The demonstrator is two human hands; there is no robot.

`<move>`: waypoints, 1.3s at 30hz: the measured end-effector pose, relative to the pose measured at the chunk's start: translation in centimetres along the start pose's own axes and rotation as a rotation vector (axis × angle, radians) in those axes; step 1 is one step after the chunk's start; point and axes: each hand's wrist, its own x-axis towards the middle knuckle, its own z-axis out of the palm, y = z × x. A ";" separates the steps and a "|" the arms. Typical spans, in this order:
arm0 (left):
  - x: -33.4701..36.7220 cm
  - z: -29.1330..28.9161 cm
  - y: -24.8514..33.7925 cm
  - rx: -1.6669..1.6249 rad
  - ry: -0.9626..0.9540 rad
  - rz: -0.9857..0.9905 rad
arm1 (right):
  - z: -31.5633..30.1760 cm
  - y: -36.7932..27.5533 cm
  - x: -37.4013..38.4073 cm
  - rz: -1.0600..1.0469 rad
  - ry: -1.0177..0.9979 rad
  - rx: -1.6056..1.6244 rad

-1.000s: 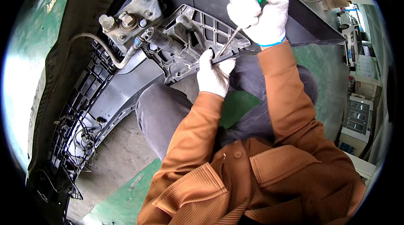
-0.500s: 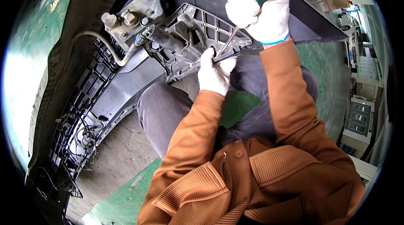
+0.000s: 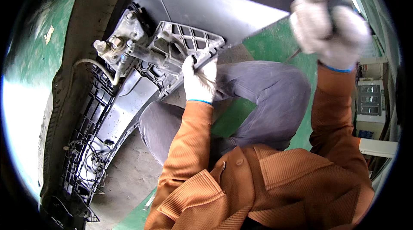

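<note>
White-gloved, the left hand [image 3: 200, 79] is pinching the ribbed bracket [image 3: 177, 49] at upper centre in a narrow grip; the right hand [image 3: 329, 23], blurred at upper right, is clenching a thin-shafted tool [image 3: 338, 0].

A: What colour is the jacket [image 3: 284, 167]?
B: Rust-brown, with fine ribbed lines; the trousers [image 3: 275, 86] are muted grey.
A: And the gloves [image 3: 200, 84]?
B: White, edged in blue.
A: The bracket [image 3: 185, 40]?
B: Grey, patterned in an open grid.
A: The large panel [image 3: 202, 4]?
B: Plain dark grey, over green floor [image 3: 273, 41].
</note>
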 end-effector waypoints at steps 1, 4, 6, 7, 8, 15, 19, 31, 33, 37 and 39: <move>-0.3 0.1 -0.3 -0.010 0.005 -0.036 | 0.3 2.3 -1.4 0.051 0.029 0.075; -0.5 0.3 -0.9 0.043 0.036 -0.084 | 1.6 11.4 -5.3 0.131 0.184 0.329; -0.7 0.0 -0.8 0.097 0.038 -0.077 | 3.9 16.1 -7.1 0.296 0.365 0.386; -0.6 0.0 -1.0 0.151 0.051 -0.055 | 4.5 18.3 -8.1 0.381 0.370 0.382; -0.8 0.2 -0.6 0.227 0.103 -0.053 | 6.3 20.0 -8.2 0.416 0.443 0.462; -0.1 -0.3 -1.0 0.287 -0.035 -0.120 | 12.1 22.5 -3.2 0.594 0.434 -0.352; -0.3 0.2 -0.9 0.223 -0.087 -0.142 | 12.9 22.0 -2.2 0.624 0.477 -0.330; 2.0 -0.4 -2.0 0.297 -0.110 -0.094 | 12.5 22.8 -0.9 0.729 0.438 -0.432; 2.3 -0.6 -2.1 0.283 -0.124 -0.123 | 12.5 23.6 -0.9 0.708 0.450 -0.463; 2.3 -1.4 -2.1 0.258 -0.141 -0.186 | 12.6 24.8 -1.0 0.663 0.463 -0.518; 2.5 -1.6 -2.9 0.289 -0.082 -0.157 | 12.0 25.7 -1.1 0.637 0.435 -0.625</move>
